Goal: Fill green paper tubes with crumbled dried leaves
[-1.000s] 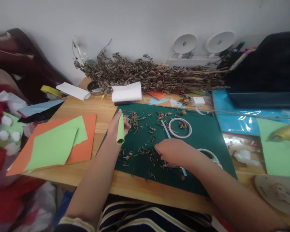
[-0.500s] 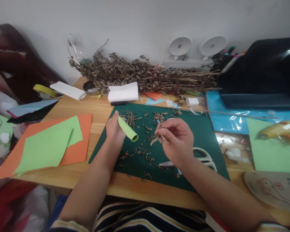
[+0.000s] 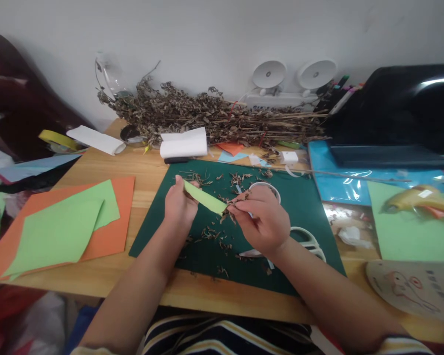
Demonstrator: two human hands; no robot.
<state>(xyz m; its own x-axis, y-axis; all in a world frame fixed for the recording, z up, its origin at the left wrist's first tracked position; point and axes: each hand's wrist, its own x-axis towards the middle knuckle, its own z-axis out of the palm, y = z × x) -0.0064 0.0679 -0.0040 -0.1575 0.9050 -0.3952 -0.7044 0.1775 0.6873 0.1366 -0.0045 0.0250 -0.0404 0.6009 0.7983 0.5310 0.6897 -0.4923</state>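
My left hand (image 3: 180,201) is closed round the far end of a rolled light-green paper tube (image 3: 204,198), which slants down toward the right. My right hand (image 3: 265,217) pinches a clump of dried leaves (image 3: 234,206) against the tube's near end, so its mouth is hidden. Beneath both hands lies a dark green cutting mat (image 3: 159,217) strewn with dried leaf bits (image 3: 210,233) and thin stems (image 3: 194,177). White-handled scissors (image 3: 311,240) rest beside my right wrist, and a white round rim (image 3: 276,191) shows behind that hand.
A long bundle of dried plants (image 3: 192,111) lies along the wall. Rolled white paper (image 3: 185,144) is before it. Green sheets (image 3: 55,222) on orange paper (image 3: 121,217) are at left. A yellow glue gun (image 3: 410,199), a blue packet (image 3: 321,172) and a black laptop (image 3: 403,118) stand right.
My right hand has brought the dried leaves left to the end of the green tube. My left hand has turned the tube to a flatter slant. The white rim has come into view.
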